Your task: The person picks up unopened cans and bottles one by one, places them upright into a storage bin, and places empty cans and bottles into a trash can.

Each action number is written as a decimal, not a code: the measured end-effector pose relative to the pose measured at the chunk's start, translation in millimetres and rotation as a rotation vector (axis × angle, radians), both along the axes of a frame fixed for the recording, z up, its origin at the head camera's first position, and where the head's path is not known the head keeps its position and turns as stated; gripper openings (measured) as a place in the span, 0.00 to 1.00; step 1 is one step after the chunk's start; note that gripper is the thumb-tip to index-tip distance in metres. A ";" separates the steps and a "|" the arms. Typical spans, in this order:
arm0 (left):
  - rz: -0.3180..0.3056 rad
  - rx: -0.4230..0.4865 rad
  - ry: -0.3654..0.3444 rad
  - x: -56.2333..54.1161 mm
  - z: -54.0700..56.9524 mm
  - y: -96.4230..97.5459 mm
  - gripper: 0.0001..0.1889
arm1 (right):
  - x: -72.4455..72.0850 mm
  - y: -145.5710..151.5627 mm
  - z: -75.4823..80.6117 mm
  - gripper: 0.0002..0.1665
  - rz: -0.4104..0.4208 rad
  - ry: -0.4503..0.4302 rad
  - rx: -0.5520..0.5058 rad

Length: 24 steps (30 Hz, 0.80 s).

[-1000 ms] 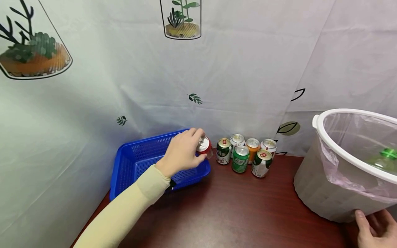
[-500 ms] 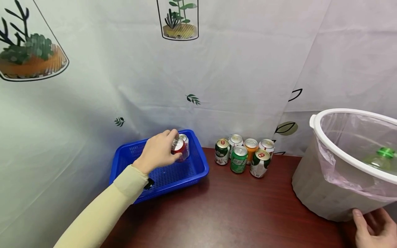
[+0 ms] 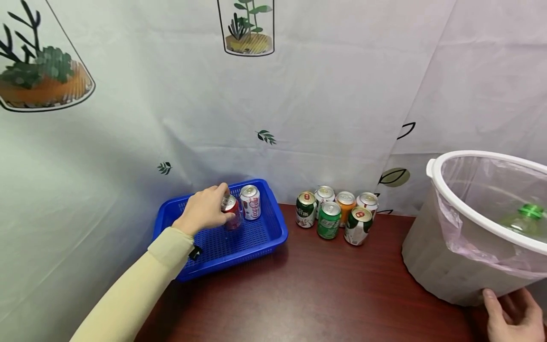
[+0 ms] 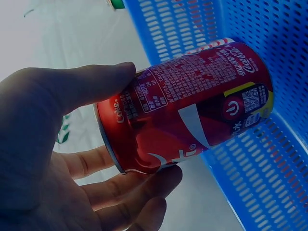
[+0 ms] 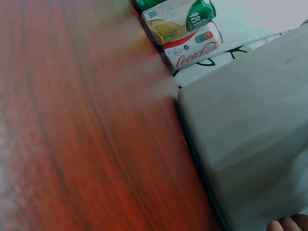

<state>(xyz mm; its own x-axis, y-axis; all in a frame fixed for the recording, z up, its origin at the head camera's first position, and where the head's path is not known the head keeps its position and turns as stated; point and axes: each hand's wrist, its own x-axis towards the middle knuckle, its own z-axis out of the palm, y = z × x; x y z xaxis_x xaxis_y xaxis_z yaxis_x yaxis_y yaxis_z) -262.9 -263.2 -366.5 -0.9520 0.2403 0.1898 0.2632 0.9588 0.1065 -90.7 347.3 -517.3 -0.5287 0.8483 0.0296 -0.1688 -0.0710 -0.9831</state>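
Note:
In the head view my left hand point(image 3: 202, 209) grips a red Coke can point(image 3: 231, 212) inside the blue plastic basket point(image 3: 273, 237). Thumb and fingers wrap the can's upper end, and its lower end points toward the basket floor in the left wrist view. Just right of it in the basket stands a white Coca-Cola can point(image 3: 250, 202). At the right edge my right hand point(image 3: 513, 316) rests by the lower wall of a grey trash bin point(image 3: 448, 256), fingers loosely bent. Only its fingertips point(image 5: 288, 224) show in the right wrist view.
Several cans, among them a green can point(image 3: 329, 220) and an orange can point(image 3: 345, 205), stand grouped near the back wall on the brown table point(image 3: 299, 294). A plastic bottle with a green cap point(image 3: 531, 210) lies inside the lined bin.
My left hand has carried the red Coke can left from beside the grouped cans into the basket, past the white can. The right hand has stayed almost still by the bin.

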 end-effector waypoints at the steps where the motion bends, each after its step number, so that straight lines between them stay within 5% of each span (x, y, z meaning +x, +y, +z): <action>1: 0.011 0.001 -0.013 -1.2 -0.3 -2.0 0.31 | -0.1 0.2 -0.6 0.41 0.003 -0.004 0.001; 12: 0.082 0.025 -0.132 -16.3 -4.5 -15.8 0.33 | -2.0 0.9 -4.3 0.42 0.002 -0.025 0.043; 24: 0.095 0.020 -0.205 -40.5 -14.5 -13.2 0.32 | 0.7 -0.5 -1.7 0.42 0.004 -0.045 0.034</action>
<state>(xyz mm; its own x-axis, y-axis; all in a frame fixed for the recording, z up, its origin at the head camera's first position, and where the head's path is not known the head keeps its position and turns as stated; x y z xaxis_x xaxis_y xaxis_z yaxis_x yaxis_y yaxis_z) -303.4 -276.4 -381.0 -0.9893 0.1460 -0.0059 0.1429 0.9754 0.1679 -90.1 346.9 -519.0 -0.5333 0.8452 0.0347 -0.1240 -0.0375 -0.9916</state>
